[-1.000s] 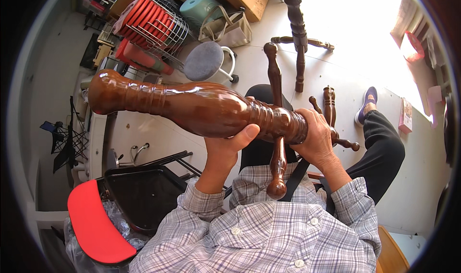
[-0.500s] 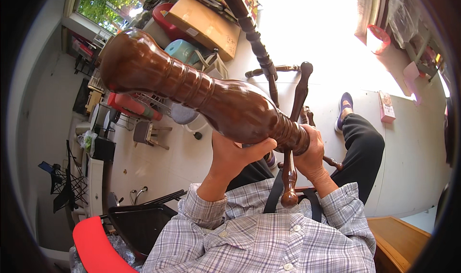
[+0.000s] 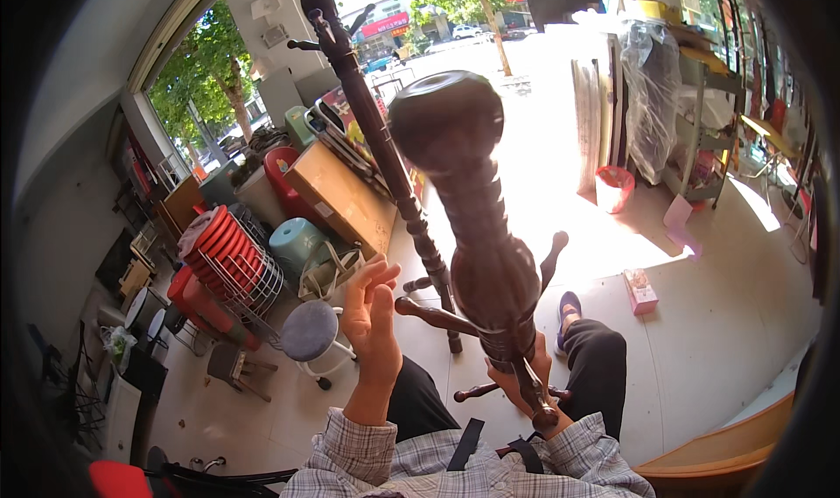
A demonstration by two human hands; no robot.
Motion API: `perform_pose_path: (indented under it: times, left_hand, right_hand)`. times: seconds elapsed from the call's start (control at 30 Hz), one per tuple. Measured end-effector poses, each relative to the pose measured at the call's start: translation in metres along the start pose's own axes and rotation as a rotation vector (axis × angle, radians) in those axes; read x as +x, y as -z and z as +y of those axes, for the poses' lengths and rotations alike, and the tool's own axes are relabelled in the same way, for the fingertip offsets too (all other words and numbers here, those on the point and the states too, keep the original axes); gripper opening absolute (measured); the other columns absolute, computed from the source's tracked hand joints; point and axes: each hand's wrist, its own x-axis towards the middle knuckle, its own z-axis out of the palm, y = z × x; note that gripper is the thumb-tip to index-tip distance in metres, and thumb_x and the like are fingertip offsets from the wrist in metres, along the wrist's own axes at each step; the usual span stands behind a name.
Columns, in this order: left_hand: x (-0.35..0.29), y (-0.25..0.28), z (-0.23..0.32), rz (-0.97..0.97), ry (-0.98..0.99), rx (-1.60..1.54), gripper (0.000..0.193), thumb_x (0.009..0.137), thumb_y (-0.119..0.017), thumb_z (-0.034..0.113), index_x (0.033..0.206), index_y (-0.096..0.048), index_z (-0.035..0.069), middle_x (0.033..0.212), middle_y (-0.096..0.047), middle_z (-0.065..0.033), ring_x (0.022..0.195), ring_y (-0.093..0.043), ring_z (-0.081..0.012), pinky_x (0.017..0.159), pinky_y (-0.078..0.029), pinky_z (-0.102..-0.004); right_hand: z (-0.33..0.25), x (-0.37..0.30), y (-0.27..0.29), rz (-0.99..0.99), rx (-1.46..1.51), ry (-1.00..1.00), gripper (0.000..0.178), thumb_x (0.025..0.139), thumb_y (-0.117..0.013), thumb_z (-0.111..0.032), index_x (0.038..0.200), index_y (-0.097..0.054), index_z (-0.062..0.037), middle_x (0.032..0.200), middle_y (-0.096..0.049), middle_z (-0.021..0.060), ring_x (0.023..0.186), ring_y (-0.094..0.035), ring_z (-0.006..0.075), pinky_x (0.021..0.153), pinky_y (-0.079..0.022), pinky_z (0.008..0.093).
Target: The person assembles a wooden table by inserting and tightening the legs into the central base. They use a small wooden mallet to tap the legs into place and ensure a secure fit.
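Observation:
A thick, dark brown turned wooden post (image 3: 497, 279), glossy and bulbous, rises tilted in front of me, its rounded far end slightly blurred. Several short knobbed pegs stick out around its near end. My right hand (image 3: 525, 380) is closed around that end, partly hidden behind the post and a peg. To the left, my left hand (image 3: 372, 323) is raised off the post with its fingers apart, holding nothing. Behind the post leans a longer, slimmer turned wooden pole (image 3: 385, 152), with pegs near its top, like a coat stand.
A round grey-topped stool (image 3: 311, 330) stands left of my legs, near a small wooden stool (image 3: 234, 368). Beyond are stacked red stools (image 3: 229, 246), a blue stool (image 3: 297, 240) and a cardboard box (image 3: 343, 199). A pink tissue box (image 3: 640, 292) lies on the floor at right.
My left hand has let go of the post and moved left, opening. The post has swung from lying toward the left to more upright, still in my right hand. The view has tilted up.

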Motion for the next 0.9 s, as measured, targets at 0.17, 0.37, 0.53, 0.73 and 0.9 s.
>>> perform_pose_path:
  times: [0.17,0.37,0.53,0.73,0.9]
  left_hand:
    - [-0.031,0.057,-0.116,0.230,0.230,0.086,0.024,0.099,-0.070,0.020,0.109,-0.064,-0.001,0.113,-0.067,-0.0100,0.095,-0.067,-0.0156,0.087,-0.054,-0.0289]
    - [-0.074,0.053,-0.153,-0.306,0.456,0.588,0.030,0.090,-0.075,0.031,0.097,-0.073,0.002,0.099,-0.071,-0.0154,0.088,-0.072,-0.0331,0.082,-0.057,-0.0421]
    - [-0.077,0.037,-0.161,-0.666,0.542,0.748,0.048,0.092,-0.069,0.048,0.110,-0.074,0.004,0.115,-0.072,-0.0180,0.104,-0.071,-0.0350,0.092,-0.055,-0.0459]
    - [-0.078,0.038,-0.170,-0.660,0.488,0.662,0.048,0.090,-0.072,0.046,0.107,-0.073,0.002,0.107,-0.074,-0.0172,0.098,-0.073,-0.0339,0.086,-0.057,-0.0441]
    - [-0.077,0.043,-0.159,-0.739,0.454,0.738,0.044,0.092,-0.071,0.044,0.106,-0.073,0.002,0.105,-0.073,-0.0164,0.094,-0.073,-0.0327,0.085,-0.057,-0.0439]
  right_hand:
    - [-0.044,0.018,0.012,-0.056,-0.072,-0.199,0.039,0.075,-0.089,-0.018,0.098,-0.063,-0.0012,0.082,-0.071,0.0082,0.071,-0.068,0.0183,0.070,-0.055,0.0326]
    - [-0.096,0.038,0.022,0.129,-0.012,-0.092,0.048,0.069,-0.089,-0.009,0.108,-0.065,0.0027,0.094,-0.072,0.0069,0.087,-0.070,0.0176,0.083,-0.056,0.0324]
    - [-0.091,0.053,0.035,0.158,-0.049,-0.017,0.062,0.066,-0.091,-0.012,0.118,-0.061,0.0015,0.106,-0.068,0.0109,0.098,-0.067,0.0200,0.092,-0.053,0.0357]
    - [-0.107,0.099,0.035,0.257,-0.020,0.098,0.047,0.069,-0.086,-0.004,0.109,-0.062,0.0005,0.095,-0.071,0.0094,0.087,-0.071,0.0196,0.083,-0.058,0.0335]
    - [-0.078,0.129,0.051,0.293,-0.100,0.072,0.045,0.073,-0.083,0.001,0.113,-0.062,0.0008,0.097,-0.073,0.0089,0.089,-0.072,0.0191,0.083,-0.059,0.0330]
